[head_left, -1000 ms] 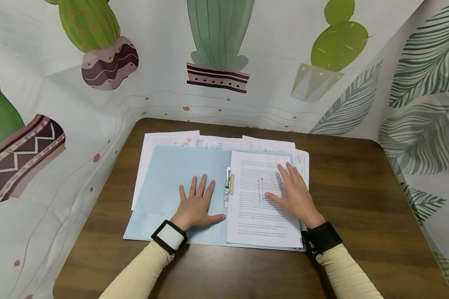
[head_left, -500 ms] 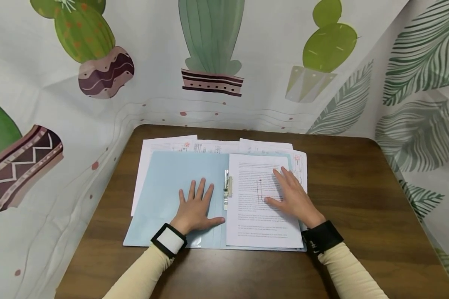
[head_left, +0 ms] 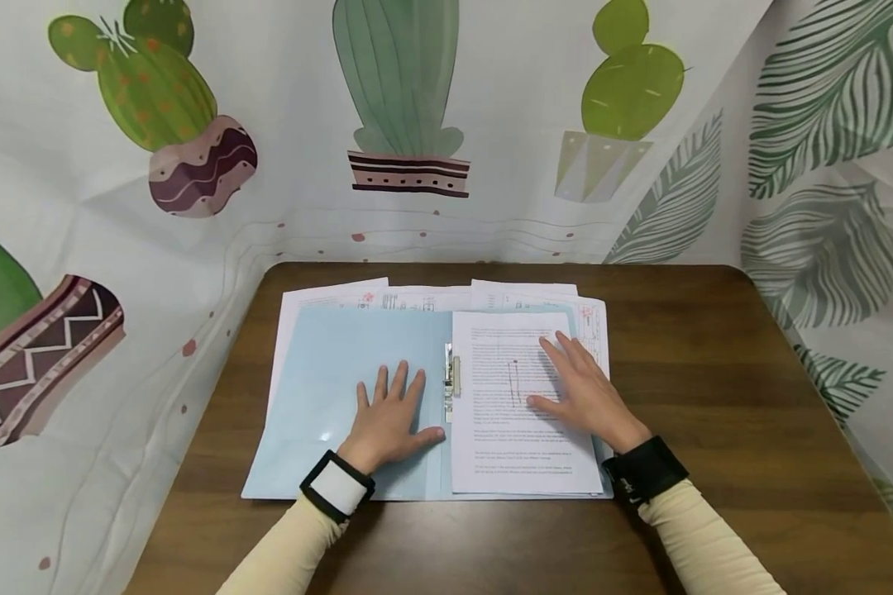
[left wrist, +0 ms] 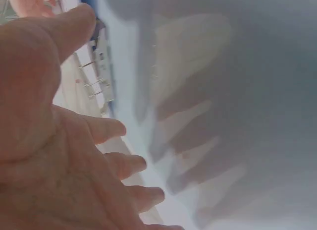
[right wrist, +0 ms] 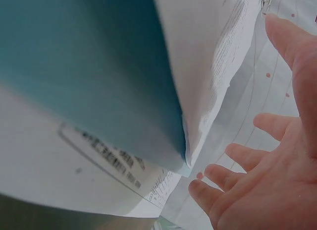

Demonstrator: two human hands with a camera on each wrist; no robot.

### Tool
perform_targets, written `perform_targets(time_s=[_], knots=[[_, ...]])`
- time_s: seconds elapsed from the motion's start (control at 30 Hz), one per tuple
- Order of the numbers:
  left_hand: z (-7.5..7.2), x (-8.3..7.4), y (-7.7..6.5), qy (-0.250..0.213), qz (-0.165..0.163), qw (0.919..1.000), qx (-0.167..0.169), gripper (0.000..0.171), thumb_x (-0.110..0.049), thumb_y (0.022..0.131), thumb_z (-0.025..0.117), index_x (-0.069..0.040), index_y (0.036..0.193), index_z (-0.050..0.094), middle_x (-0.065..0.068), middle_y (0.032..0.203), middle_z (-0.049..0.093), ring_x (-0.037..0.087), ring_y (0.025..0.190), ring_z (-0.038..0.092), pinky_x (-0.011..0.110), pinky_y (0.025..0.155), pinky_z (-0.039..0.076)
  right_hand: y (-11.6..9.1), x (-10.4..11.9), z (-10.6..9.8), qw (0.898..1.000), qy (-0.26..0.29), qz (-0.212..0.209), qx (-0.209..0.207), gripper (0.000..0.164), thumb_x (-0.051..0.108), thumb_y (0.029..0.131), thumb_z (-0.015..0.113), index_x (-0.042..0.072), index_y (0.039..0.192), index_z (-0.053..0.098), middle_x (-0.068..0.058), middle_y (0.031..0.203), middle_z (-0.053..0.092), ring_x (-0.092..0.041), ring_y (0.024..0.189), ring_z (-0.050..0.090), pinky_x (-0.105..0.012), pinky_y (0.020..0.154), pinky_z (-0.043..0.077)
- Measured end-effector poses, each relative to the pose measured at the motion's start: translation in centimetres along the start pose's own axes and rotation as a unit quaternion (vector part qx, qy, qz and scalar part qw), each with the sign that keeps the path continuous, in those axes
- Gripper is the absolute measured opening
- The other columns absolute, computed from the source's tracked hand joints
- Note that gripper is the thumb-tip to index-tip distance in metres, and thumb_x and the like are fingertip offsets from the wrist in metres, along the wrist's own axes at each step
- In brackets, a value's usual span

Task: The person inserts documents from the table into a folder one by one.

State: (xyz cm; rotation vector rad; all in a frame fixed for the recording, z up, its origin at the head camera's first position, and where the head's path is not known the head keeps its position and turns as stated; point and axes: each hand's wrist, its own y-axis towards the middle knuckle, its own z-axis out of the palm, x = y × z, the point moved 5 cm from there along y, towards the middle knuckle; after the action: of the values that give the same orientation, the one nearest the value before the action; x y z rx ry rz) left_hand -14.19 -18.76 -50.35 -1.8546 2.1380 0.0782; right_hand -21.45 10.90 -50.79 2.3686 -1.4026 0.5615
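A light blue folder [head_left: 335, 355] lies spread flat on the table, with a metal clip [head_left: 452, 378] along its spine. Printed pages [head_left: 491, 438] cover its right half. Fingers spread, my left hand [head_left: 389, 423] is over the bare left cover, its thumb pointing to the spine. My right hand [head_left: 594, 397] is over the right side of the pages, fingers extended and thumb apart. Neither hand grips anything. In the left wrist view, the left hand [left wrist: 44, 141] shows palm and straight fingers beside the shadowed cover [left wrist: 267, 116]. The right wrist view shows the right hand [right wrist: 272, 165] near the pages' edge [right wrist: 198, 101].
More printed sheets [head_left: 327, 294] stick out from under the folder at the back and sides. The brown wooden table [head_left: 699, 397] has rounded back corners. Behind it hangs a white cloth [head_left: 290, 124] printed with cacti and leaves.
The head view has tilted up slightly, so the table and folder sit lower in it. Both hands keep nearly the same place over the folder.
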Motion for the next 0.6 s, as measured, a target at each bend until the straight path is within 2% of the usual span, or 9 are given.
perform_targets(time_s=[0.17,0.27,0.4,0.6], knots=[[-2.9,-0.1,0.3,0.004,-0.004,0.9999,-0.015,0.092,-0.058,0.094,0.067,-0.006,0.161,0.032,0.024,0.167,0.020,0.053,0.152,0.014,0.078,0.113,0.010,-0.1,-0.1,-0.1,1.000,-0.006,-0.006,-0.011,0.099,0.043,0.085,0.084,0.010,0.162,0.030,-0.024,0.167,0.020,-0.051,0.151,0.018,-0.066,0.117,0.021],[-5.1,0.8,1.1,0.000,-0.019,0.9995,-0.025,0.093,-0.059,0.096,0.063,-0.008,0.163,0.025,0.023,0.169,0.014,0.052,0.153,0.008,0.076,0.114,0.007,-0.3,-0.3,0.0,1.000,-0.002,-0.003,-0.010,0.099,0.043,0.086,0.084,0.011,0.162,0.030,-0.024,0.168,0.019,-0.050,0.152,0.017,-0.066,0.117,0.021],[-7.8,3.4,3.0,-0.013,-0.031,0.9965,-0.076,0.091,-0.058,0.098,0.060,-0.007,0.164,0.023,0.024,0.169,0.013,0.049,0.154,0.009,0.075,0.115,0.006,-0.4,-0.4,0.1,1.000,0.003,0.000,-0.003,0.099,0.043,0.087,0.083,0.011,0.163,0.028,-0.023,0.168,0.018,-0.050,0.152,0.015,-0.065,0.119,0.019],[-10.0,8.8,6.6,-0.027,-0.049,0.9813,-0.184,0.081,-0.046,0.100,0.065,0.002,0.157,0.035,0.031,0.161,0.030,0.049,0.149,0.027,0.073,0.114,0.019,-0.4,-0.4,0.2,1.000,0.006,-0.003,-0.007,0.098,0.042,0.087,0.083,0.011,0.163,0.029,-0.023,0.168,0.019,-0.050,0.152,0.016,-0.065,0.118,0.020]])
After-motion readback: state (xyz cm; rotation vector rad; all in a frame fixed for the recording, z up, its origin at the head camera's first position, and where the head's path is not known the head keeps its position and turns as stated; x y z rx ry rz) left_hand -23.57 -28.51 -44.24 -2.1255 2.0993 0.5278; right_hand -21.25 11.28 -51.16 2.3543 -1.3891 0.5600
